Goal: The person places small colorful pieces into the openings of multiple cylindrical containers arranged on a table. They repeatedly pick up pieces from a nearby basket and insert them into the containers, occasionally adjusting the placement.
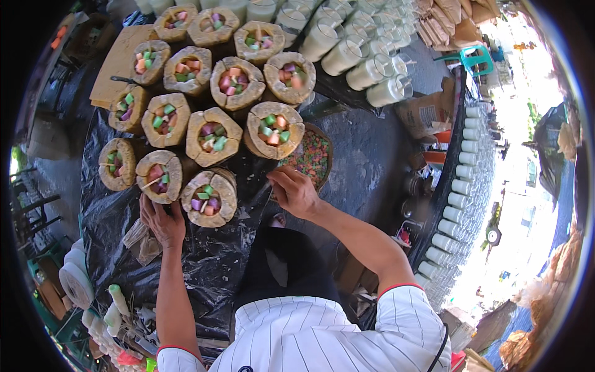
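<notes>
My left hand (163, 222) is wrapped round the near side of a tan, thick-walled hexagonal mold (159, 196), its fingertips partly hidden. That mold holds coloured wax-like chunks (156, 180) and a pale stick leaning across its opening. To its right stands another such mold (210, 220) with purple, green and orange chunks. My right hand (295, 191) is closed in a pinch at the table's right edge, beside a round container of small colourful pieces (313, 156). Whatever its fingertips hold, if anything, is too small to make out.
Several similar filled molds (238, 82) stand in rows on black plastic sheeting (207, 273). Glasses of whitish candle wax (344, 57) crowd the far right, and more glasses (458, 185) line a ledge. A crumpled wrapper (144, 243) lies by my left wrist.
</notes>
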`<action>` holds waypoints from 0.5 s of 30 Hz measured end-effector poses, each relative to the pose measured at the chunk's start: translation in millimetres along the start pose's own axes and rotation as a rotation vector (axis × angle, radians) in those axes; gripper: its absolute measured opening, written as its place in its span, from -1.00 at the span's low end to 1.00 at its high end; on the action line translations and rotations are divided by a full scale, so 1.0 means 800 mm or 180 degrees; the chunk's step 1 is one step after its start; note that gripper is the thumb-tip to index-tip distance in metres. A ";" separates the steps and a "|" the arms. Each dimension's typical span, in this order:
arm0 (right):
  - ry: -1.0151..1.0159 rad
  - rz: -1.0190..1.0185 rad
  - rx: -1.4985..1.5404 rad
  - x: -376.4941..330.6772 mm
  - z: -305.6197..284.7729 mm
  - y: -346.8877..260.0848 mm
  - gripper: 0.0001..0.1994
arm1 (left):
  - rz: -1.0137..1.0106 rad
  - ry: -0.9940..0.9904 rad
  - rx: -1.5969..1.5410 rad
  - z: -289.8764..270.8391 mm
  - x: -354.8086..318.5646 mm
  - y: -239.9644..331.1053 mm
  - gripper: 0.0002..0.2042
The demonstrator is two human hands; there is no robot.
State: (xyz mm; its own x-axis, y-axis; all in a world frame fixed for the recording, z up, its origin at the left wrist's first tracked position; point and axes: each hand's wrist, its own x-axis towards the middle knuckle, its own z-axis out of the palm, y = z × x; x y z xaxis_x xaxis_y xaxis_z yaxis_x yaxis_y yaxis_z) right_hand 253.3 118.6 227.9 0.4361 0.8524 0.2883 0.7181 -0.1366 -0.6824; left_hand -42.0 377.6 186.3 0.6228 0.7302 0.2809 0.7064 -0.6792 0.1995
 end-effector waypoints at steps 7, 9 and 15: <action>-0.1628 0.1553 -0.0305 -0.172 -0.011 0.138 -0.68 | 0.0127 -0.0209 0.0265 0.023 -0.021 -0.044 -0.15; -0.2386 0.2172 -0.0647 -0.232 0.019 0.195 -0.65 | 0.0462 -0.0111 0.0343 0.038 -0.031 -0.078 -0.20; -0.2495 0.3333 -0.0367 -0.356 0.110 0.328 -0.49 | 0.0804 -0.0194 0.0483 0.019 -0.064 -0.174 -0.25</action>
State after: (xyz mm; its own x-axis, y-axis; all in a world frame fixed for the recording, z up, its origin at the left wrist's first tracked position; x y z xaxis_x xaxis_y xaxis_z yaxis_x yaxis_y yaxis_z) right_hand 269.6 -115.5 -92.1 0.4106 0.3766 -0.8304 0.2929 -0.9169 -0.2710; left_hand -167.0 435.4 129.7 0.8010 0.5458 0.2460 0.5659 -0.8244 -0.0135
